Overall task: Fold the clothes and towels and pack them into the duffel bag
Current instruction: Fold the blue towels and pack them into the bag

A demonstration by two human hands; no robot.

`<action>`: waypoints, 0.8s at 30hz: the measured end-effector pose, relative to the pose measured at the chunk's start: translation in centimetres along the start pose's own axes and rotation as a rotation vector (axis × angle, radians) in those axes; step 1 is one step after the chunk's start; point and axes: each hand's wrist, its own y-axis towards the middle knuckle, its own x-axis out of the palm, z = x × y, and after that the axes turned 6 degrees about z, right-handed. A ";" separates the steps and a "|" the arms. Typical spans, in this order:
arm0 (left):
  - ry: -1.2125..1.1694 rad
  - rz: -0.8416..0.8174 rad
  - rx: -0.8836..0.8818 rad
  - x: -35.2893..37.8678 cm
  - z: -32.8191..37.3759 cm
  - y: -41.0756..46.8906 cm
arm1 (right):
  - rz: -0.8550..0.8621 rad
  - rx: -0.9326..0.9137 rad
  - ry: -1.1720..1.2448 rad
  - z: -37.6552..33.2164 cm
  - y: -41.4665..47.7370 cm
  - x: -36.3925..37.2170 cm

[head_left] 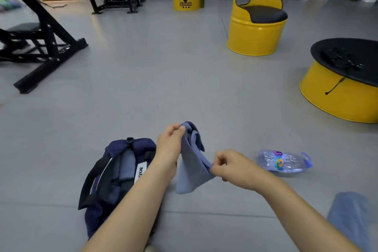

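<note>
A small blue towel (191, 166) hangs folded in the air between my hands, above the grey floor. My left hand (170, 144) pinches its upper far corner. My right hand (231, 166) pinches its lower right corner. To the left lies the navy duffel bag (114, 172), unzipped, with folded blue cloth showing inside; my left forearm crosses over its right side. Another blue cloth (351, 214) lies on the floor at the lower right.
A clear plastic water bottle (284, 161) lies on its side right of my hands. A low yellow drum table (343, 82) with a black top stands at right, a yellow drum chair (257, 20) behind it. A black gym machine frame (41, 47) stands at left.
</note>
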 end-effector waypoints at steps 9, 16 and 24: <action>0.106 -0.100 0.236 0.8 1.4 -1.6 | 0.309 -0.004 -0.133 -0.1 0.4 -0.2; 0.099 -0.141 0.317 0.8 1.7 -2.4 | 0.552 -0.148 -0.018 0.0 1.1 -1.1; 0.563 -0.267 0.683 1.3 0.2 -2.2 | 0.534 -0.263 0.036 -0.9 0.9 -1.5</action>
